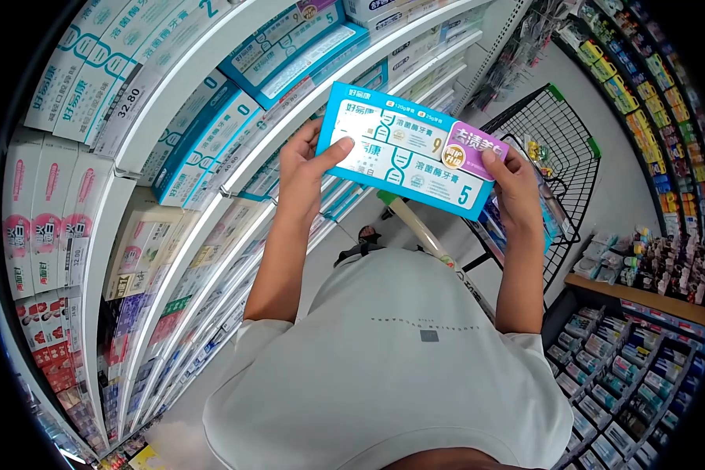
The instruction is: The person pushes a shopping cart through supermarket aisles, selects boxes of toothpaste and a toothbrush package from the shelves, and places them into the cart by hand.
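Observation:
A teal and white toothpaste box (403, 145) with a purple corner label is held up in front of my chest, its printed face towards me. My left hand (305, 160) grips the left end, thumb on the front and fingers behind. At the other end, the thumb of my right hand (517, 184) presses near the purple label, with the fingers wrapped round the edge and partly hidden. The box tilts slightly down to the right. Similar teal boxes (207, 149) stand on the shelf to the left of my left hand.
Curved white shelves (164, 94) of toothpaste boxes line the left side. A black wire shopping cart (576, 188) holding some goods stands beyond my right hand. Racks of packaged goods (642, 117) run along the right, with a divided display bin (619, 376) at lower right.

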Available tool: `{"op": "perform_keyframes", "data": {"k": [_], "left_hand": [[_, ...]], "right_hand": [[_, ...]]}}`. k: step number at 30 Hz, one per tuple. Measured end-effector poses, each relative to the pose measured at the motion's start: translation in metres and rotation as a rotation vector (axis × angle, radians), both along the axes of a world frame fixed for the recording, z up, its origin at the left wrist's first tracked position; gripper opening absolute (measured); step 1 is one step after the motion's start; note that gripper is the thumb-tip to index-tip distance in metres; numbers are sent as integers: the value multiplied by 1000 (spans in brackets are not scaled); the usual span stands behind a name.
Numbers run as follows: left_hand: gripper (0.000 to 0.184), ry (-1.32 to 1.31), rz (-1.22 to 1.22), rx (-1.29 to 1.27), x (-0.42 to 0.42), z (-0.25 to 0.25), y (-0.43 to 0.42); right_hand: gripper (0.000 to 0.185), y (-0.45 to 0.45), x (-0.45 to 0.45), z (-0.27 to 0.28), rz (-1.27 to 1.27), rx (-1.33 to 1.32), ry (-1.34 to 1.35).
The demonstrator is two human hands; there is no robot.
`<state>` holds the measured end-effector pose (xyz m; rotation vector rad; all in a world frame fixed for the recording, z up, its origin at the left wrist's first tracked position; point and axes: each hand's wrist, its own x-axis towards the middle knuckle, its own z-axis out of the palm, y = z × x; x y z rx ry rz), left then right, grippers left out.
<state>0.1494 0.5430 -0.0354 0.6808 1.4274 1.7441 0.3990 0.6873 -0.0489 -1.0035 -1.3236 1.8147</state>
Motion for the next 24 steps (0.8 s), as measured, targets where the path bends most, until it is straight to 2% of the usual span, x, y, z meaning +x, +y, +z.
{"op": "perform_keyframes", "data": {"k": [3,7,11,13,14,16,17,18,20,22,24], "left_hand": [[46,21,-27,-22,-2,0,1],[48,10,-65,-8,-5,-1,1],[49,1,-96,73,-9,-3,0],[49,179,-153,89,-14,-6,-1],[49,175,-156,91,-13,-7,0],[49,698,21,74,-9,-9,2],[45,1021,107,188,-11,-13,6],[45,1021,107,190,-9,-13,7],[41,1329,305,319,-3,-15,6],[41,1366,364,342,-3,-22,4],[44,1486,496,465,-4,-27,4]], "right_hand": [[43,-3,4,4,1,33,-15],[48,-3,7,6,8,73,45],[50,-10,11,21,58,154,-4],[52,-10,16,22,86,297,-52],[52,-11,17,23,83,297,-56],[53,-15,16,21,15,752,-189],[52,-18,13,20,-56,955,-223],[52,-18,13,18,-56,956,-224],[48,-19,15,12,-213,1541,-394],[48,-26,16,2,-240,1566,-367],[51,-30,14,-7,-398,1647,-291]]}}
